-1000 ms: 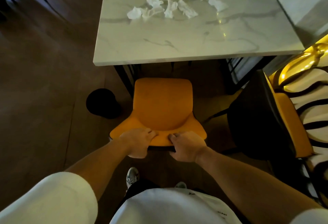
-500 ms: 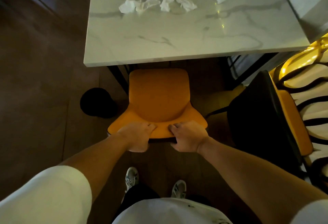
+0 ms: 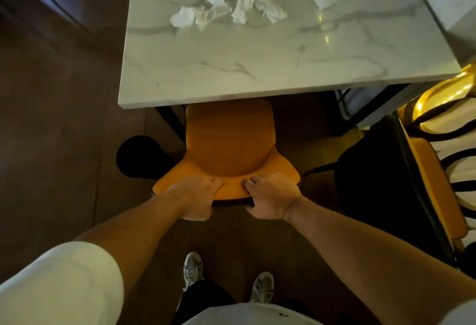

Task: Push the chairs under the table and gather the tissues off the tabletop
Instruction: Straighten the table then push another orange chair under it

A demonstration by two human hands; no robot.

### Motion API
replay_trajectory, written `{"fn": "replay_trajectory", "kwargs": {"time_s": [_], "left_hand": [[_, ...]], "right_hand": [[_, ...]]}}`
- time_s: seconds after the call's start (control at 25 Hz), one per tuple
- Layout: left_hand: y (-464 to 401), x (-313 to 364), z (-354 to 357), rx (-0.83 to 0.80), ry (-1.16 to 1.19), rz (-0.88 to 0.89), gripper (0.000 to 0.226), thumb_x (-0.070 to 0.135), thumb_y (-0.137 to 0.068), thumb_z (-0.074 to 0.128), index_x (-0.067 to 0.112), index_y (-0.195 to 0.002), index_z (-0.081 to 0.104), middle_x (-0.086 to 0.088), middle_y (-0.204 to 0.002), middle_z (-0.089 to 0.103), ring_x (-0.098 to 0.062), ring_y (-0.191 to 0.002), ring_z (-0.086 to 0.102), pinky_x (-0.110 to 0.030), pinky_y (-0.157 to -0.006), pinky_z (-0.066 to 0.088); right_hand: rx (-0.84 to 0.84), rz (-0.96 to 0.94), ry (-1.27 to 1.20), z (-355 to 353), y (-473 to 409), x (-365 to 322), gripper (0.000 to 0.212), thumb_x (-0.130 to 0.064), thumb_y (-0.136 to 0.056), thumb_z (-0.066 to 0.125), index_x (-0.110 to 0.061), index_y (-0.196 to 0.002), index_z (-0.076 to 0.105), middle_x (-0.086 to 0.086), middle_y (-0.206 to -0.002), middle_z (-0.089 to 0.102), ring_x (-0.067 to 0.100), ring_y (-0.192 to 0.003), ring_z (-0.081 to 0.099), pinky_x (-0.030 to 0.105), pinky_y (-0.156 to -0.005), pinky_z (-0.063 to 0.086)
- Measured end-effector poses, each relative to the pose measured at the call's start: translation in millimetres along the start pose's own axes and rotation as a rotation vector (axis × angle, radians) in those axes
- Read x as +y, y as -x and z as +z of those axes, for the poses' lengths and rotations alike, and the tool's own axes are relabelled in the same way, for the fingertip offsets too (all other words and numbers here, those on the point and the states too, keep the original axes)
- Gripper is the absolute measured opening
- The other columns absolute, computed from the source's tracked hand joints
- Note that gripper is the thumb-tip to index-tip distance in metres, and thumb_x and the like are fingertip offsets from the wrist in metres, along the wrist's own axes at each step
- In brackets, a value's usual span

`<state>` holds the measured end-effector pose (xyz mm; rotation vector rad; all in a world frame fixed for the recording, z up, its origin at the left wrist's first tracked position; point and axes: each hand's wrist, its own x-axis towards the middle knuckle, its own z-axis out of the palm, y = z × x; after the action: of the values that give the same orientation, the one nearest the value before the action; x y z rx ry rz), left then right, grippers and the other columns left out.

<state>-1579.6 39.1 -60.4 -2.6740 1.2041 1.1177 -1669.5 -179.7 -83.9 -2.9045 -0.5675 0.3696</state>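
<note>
Firmly on the chair (image 3: 229,141) back, both hands, tissues (image 3: 242,5) beyond.

No text, label, brand, number or sign is reading clearly anywhere in this view. A small dark mark is showing on the white shirt (image 3: 283,315) at the bottom edge of the picture, but it is coming out too small and blurred to make out as letters.
</note>
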Motion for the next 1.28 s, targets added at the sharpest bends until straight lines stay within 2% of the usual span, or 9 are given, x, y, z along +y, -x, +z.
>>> {"fn": "replay_trajectory", "kwargs": {"time_s": [0.4, 0.56, 0.76, 0.92, 1.0, 1.28], "left_hand": [[-23.8, -13.0, -28.2, 0.013, 0.012, 0.026, 0.074, 0.034, -0.086, 0.065, 0.034, -0.152, 0.030, 0.006, -0.129, 0.057, -0.016, -0.110, 0.055, -0.041, -0.096, 0.050], [-35.0, -20.2, -37.0, 0.048, -0.013, 0.035, 0.073, 0.037, -0.087, 0.066, 0.034, -0.151, 0.031, 0.006, -0.131, 0.057, -0.017, -0.114, 0.055, -0.042, -0.100, 0.048], [-50.5, -36.1, -48.2, 0.064, 0.006, 0.049, 0.070, 0.041, -0.084, 0.065, 0.038, -0.146, 0.034, 0.009, -0.123, 0.059, -0.014, -0.105, 0.057, -0.041, -0.094, 0.050], [-62.8, -47.3, -56.5, 0.084, -0.005, 0.047, 0.072, 0.044, -0.082, 0.064, 0.040, -0.146, 0.033, 0.011, -0.122, 0.060, -0.013, -0.103, 0.057, -0.037, -0.091, 0.048], [-69.2, -53.2, -61.9, 0.105, -0.007, 0.051, 0.072, 0.045, -0.082, 0.063, 0.039, -0.147, 0.033, 0.011, -0.122, 0.060, -0.011, -0.102, 0.056, -0.034, -0.089, 0.045], [-95.1, -80.3, -85.1, 0.228, -0.031, 0.062, 0.077, 0.043, -0.083, 0.063, 0.028, -0.152, 0.033, 0.004, -0.140, 0.050, -0.015, -0.127, 0.046, -0.035, -0.105, 0.035]], "right_hand": [[0.023, 0.000, 0.006, -11.2, -31.1, 23.5, 0.043, -0.059, -0.088, 0.055, -0.022, -0.108, 0.063, -0.006, -0.084, 0.062, 0.012, -0.068, 0.053, 0.026, -0.052, 0.033], [0.037, -0.008, 0.001, -17.9, -44.1, 33.3, 0.045, -0.060, -0.088, 0.055, -0.021, -0.110, 0.062, -0.004, -0.087, 0.064, 0.014, -0.073, 0.057, 0.029, -0.058, 0.037], [0.043, -0.004, 0.005, -24.2, -62.2, 46.2, 0.048, -0.061, -0.088, 0.053, -0.022, -0.114, 0.063, -0.006, -0.091, 0.066, 0.014, -0.076, 0.060, 0.028, -0.059, 0.040], [0.041, 0.009, 0.008, -29.4, -77.6, 55.7, 0.052, -0.063, -0.087, 0.050, -0.022, -0.117, 0.062, -0.005, -0.094, 0.068, 0.015, -0.079, 0.063, 0.033, -0.065, 0.054], [0.041, 0.014, 0.005, -32.7, -86.6, 61.1, 0.053, -0.063, -0.087, 0.050, -0.023, -0.118, 0.062, -0.005, -0.095, 0.068, 0.015, -0.081, 0.064, 0.034, -0.067, 0.056], [0.049, 0.049, 0.011, -49.5, -125.4, 85.9, 0.045, -0.061, -0.087, 0.054, -0.026, -0.115, 0.062, -0.010, -0.087, 0.064, 0.010, -0.075, 0.060, 0.031, -0.066, 0.055]]}}
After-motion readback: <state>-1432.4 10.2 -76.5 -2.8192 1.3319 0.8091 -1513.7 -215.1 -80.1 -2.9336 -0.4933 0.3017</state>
